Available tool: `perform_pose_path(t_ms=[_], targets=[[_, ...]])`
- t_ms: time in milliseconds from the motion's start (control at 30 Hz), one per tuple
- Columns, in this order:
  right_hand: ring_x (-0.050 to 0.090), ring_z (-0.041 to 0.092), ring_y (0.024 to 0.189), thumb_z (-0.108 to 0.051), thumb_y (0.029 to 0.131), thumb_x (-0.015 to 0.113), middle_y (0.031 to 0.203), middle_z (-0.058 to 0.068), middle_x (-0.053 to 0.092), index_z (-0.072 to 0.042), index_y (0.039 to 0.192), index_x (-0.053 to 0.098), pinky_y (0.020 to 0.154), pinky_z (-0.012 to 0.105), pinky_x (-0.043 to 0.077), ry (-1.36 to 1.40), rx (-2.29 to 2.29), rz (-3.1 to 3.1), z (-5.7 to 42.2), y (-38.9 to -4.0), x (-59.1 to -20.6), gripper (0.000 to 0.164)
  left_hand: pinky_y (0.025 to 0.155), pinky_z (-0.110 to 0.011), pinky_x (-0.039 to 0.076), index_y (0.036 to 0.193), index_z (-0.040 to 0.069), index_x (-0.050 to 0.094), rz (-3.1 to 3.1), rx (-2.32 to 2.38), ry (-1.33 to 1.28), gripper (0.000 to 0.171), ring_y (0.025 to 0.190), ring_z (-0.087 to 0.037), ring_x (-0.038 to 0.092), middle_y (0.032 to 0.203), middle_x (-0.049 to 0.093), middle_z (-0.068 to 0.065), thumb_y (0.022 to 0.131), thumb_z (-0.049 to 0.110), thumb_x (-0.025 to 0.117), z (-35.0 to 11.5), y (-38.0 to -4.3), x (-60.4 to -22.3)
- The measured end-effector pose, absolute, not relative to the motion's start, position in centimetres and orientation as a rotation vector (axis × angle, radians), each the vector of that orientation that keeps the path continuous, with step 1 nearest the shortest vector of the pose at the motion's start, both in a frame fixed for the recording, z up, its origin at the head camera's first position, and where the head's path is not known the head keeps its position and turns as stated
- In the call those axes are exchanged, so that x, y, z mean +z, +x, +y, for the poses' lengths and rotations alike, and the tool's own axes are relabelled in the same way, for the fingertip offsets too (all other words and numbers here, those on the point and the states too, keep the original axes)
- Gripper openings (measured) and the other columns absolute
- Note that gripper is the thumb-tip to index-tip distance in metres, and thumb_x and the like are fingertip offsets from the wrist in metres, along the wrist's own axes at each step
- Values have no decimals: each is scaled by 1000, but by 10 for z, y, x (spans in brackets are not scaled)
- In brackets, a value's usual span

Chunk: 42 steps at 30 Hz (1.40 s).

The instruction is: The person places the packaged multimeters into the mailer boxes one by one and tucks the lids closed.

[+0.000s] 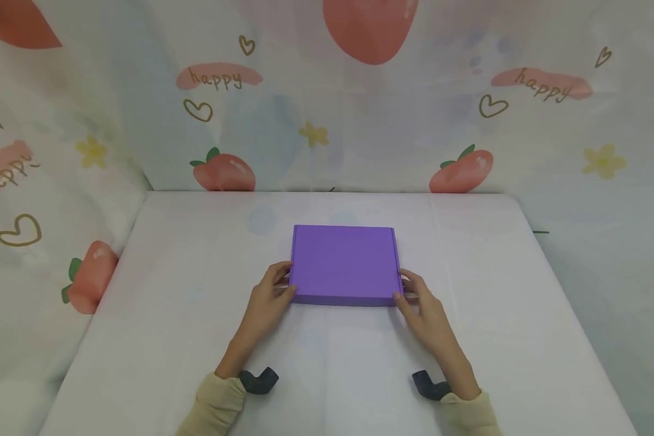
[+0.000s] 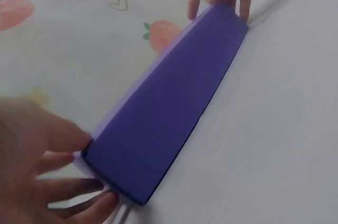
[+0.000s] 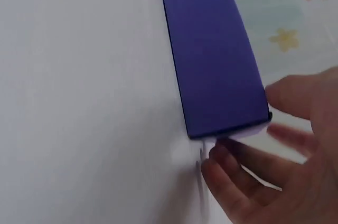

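Observation:
A flat purple box [image 1: 346, 261] with its lid closed is at the middle of the white table, its long front side facing me. My left hand [image 1: 269, 297] holds the box's left end, thumb at the near corner and fingers along the side. At the opposite end my right hand [image 1: 425, 309] holds the box in much the same way. In the left wrist view the left thumb [image 2: 66, 135] touches the box's upper edge, with the other fingers lower at its end. The right wrist view shows fingertips [image 3: 224, 152] at the lower edge. What is inside the box is hidden.
A white cloth [image 1: 196, 339] covers the table. Behind and to the left hangs a curtain [image 1: 370, 133] printed with strawberries, hearts and flowers. A dark curved piece [image 1: 259, 381] sits at the left wrist, and another [image 1: 430, 386] at the right.

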State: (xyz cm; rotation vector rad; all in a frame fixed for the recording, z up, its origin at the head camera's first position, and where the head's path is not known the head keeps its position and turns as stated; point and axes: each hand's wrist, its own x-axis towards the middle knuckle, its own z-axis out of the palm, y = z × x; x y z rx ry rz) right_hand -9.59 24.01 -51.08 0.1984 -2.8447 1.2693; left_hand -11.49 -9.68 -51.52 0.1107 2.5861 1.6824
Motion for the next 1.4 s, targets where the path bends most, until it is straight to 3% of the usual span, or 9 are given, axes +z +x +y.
perform_pose_path(t_ms=[100, 333, 600, 867, 1000, 1100, 1200, 1300, 1400], targets=[[63, 43, 127, -25, 107, 59, 145, 29, 59, -5, 155, 41, 105, 57, 53, 55, 1415, -2809, 235, -97, -511, 56, 107, -42, 55, 149, 7, 49, 2544, 1780, -1, 52, 133, -32, 62, 152, 58, -16, 100, 9, 67, -93, -115, -517], [58, 40, 136, -21, 104, 65, 149, 25, 57, 0, 151, 48, 112, 53, 49, -193, 1601, -2780, 230, -98, -508, 54, 107, -41, 55, 148, 5, 54, 2417, 1931, -163, 52, 131, -34, 63, 150, 59, -18, 97, 3, 68, -88, -114, -517], [60, 33, 133, -22, 103, 67, 147, 19, 60, -6, 147, 53, 114, 49, 48, -307, 1754, -2721, 227, -94, -505, 49, 96, -22, 57, 142, 1, 59, 2373, 2038, -228, 51, 125, -35, 65, 143, 63, -20, 92, -5, 68, -85, -111, -517], [56, 41, 136, -13, 102, 64, 149, 26, 54, 3, 147, 48, 116, 56, 45, -263, 1620, -2829, 229, -107, -494, 50, 104, -45, 56, 146, 5, 55, 2460, 1832, -284, 51, 126, -33, 65, 147, 61, -16, 96, 3, 64, -79, -119, -504], [53, 41, 140, -15, 105, 59, 154, 25, 51, 1, 150, 45, 119, 55, 43, -329, 1647, -2795, 227, -119, -489, 50, 103, -48, 53, 146, 4, 54, 2529, 1717, -312, 47, 122, -33, 64, 140, 63, -18, 100, 10, 61, -72, -134, -500], [58, 39, 135, -19, 106, 57, 149, 22, 57, -2, 149, 50, 112, 50, 49, -420, 1645, -2726, 224, -127, -490, 47, 98, -44, 52, 146, 4, 55, 2572, 1639, -336, 46, 116, -31, 63, 133, 63, -18, 103, 18, 58, -68, -146, -501], [65, 36, 122, -22, 106, 58, 137, 21, 65, -6, 145, 56, 94, 36, 56, -480, 1561, -2721, 221, -133, -493, 43, 87, -36, 50, 145, 5, 58, 2621, 1584, -346, 46, 107, -27, 63, 133, 65, -16, 103, 24, 57, -67, -155, -503], [69, 34, 113, -24, 105, 60, 127, 21, 70, -8, 142, 61, 79, 24, 51, -502, 1498, -2734, 221, -137, -497, 40, 79, -31, 45, 141, 7, 63, 2651, 1581, -374, 45, 99, -25, 62, 132, 69, -14, 99, 25, 62, -68, -161, -504], [68, 34, 111, -22, 104, 62, 125, 21, 70, -7, 139, 62, 78, 22, 50, -492, 1502, -2728, 222, -140, -499, 38, 75, -30, 42, 135, 7, 67, 2654, 1593, -395, 43, 93, -26, 61, 129, 72, -13, 95, 22, 67, -70, -166, -503]])
